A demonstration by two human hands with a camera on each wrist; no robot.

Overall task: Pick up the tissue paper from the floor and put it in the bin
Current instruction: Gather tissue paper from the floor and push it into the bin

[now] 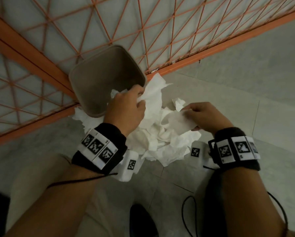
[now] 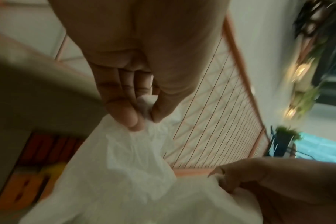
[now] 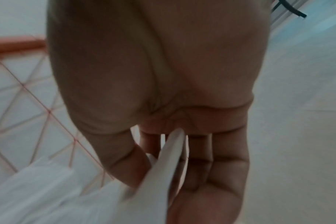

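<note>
A heap of crumpled white tissue paper [image 1: 160,139] lies on the tiled floor beside the grey square bin [image 1: 107,79], which stands against an orange lattice gate. My left hand [image 1: 136,100] pinches a fold of tissue [image 2: 144,118] between thumb and fingers at the bin's near rim. My right hand [image 1: 191,115] holds another tissue sheet [image 3: 171,159] just right of the heap, pinched between thumb and fingers. More tissue pokes out from under the bin's left side [image 1: 81,117].
The orange lattice gate [image 1: 160,31] runs across behind the bin. Grey floor tiles [image 1: 246,82] spread out to the right. A dark shoe [image 1: 141,219] and black cables [image 1: 186,216] sit near the bottom. Potted plants [image 2: 286,136] stand far off.
</note>
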